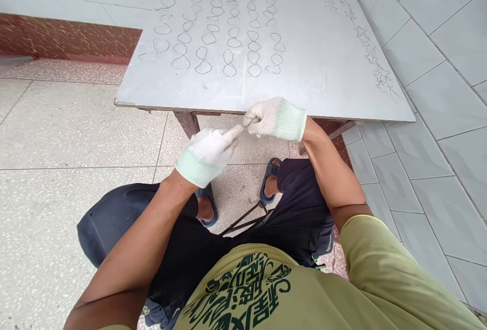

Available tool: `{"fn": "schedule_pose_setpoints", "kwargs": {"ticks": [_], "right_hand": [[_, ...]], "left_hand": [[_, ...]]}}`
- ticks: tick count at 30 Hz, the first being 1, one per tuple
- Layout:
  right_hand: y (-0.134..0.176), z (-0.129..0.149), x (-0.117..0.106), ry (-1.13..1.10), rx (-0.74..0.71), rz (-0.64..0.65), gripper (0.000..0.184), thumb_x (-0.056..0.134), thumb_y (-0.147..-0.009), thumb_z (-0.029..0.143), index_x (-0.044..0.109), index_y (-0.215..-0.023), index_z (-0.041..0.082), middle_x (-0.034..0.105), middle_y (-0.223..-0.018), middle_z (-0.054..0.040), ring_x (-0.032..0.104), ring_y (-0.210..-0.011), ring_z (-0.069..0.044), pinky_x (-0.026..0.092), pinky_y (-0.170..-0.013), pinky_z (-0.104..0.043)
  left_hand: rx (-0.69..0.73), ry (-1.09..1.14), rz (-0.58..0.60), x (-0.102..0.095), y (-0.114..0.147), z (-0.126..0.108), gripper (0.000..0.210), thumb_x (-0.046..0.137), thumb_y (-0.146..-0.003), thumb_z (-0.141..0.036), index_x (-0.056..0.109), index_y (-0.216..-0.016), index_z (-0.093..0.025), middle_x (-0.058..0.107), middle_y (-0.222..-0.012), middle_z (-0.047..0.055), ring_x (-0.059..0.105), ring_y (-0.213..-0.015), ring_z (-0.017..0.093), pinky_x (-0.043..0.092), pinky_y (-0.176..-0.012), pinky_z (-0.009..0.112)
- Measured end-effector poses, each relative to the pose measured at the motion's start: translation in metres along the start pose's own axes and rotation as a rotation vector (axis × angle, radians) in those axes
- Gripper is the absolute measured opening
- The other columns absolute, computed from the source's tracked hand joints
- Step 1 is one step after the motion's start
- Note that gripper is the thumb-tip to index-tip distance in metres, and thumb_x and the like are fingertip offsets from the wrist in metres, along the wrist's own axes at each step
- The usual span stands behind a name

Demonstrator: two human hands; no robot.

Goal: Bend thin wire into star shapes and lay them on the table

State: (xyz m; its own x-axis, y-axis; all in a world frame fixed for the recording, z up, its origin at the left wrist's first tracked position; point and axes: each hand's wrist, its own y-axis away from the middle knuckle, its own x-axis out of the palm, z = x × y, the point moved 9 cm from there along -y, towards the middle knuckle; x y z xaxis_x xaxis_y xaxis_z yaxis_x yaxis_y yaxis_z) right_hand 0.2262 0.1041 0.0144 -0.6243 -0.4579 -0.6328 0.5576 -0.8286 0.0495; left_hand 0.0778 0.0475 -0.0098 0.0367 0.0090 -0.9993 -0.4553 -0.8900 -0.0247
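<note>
My left hand [209, 152] and my right hand [272, 118], both in white knit gloves with pale green cuffs, meet just in front of the table's near edge. Between their fingertips runs a thin piece of wire [244, 131], mostly hidden by the gloves. Each hand is closed in a pinch on it. Beyond them, on the white tabletop [304, 86], lie rows of thin wires bent into figure-eight loops [254, 63]. Wire star shapes [367, 46] lie in a line along the right side of the board.
Grey tiled wall [429, 86] rises close on the right. The table stands on wooden legs [187, 123] over a speckled tile floor [76, 132]. My knees are spread below my hands, and part of a dark metal frame [247, 218] shows between my legs.
</note>
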Motion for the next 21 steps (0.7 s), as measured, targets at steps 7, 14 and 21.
{"fn": "schedule_pose_setpoints", "kwargs": {"ticks": [7,14,21], "right_hand": [[-0.005,-0.002,0.018,-0.038,0.214,0.19,0.018,0.076,-0.09,0.003,0.087,-0.092,0.017,0.073,-0.061,0.0051,0.069,-0.063,-0.011,0.05,-0.064,-0.021],[-0.005,0.001,0.025,-0.218,0.243,0.19,0.028,0.067,-0.085,-0.008,0.079,-0.08,0.016,0.069,-0.057,0.0044,0.066,-0.059,-0.011,0.05,-0.058,-0.02],[-0.006,-0.004,0.03,-0.286,0.264,0.198,0.03,0.065,-0.083,-0.01,0.079,-0.081,0.017,0.069,-0.057,0.005,0.064,-0.056,-0.011,0.049,-0.056,-0.02]], "left_hand": [[0.318,-0.182,0.052,0.021,0.0,-0.006,0.051,0.051,-0.117,-0.013,0.073,-0.161,-0.026,0.087,-0.105,0.011,0.084,-0.096,0.034,0.054,-0.075,0.043],[0.348,-0.182,-0.043,0.02,0.001,-0.013,0.044,0.054,-0.115,-0.011,0.08,-0.148,-0.023,0.086,-0.1,0.012,0.081,-0.088,0.035,0.051,-0.072,0.045],[0.453,-0.134,-0.178,0.02,0.005,-0.014,0.038,0.053,-0.114,-0.008,0.086,-0.129,-0.018,0.082,-0.093,0.013,0.078,-0.086,0.034,0.055,-0.079,0.046]]}}
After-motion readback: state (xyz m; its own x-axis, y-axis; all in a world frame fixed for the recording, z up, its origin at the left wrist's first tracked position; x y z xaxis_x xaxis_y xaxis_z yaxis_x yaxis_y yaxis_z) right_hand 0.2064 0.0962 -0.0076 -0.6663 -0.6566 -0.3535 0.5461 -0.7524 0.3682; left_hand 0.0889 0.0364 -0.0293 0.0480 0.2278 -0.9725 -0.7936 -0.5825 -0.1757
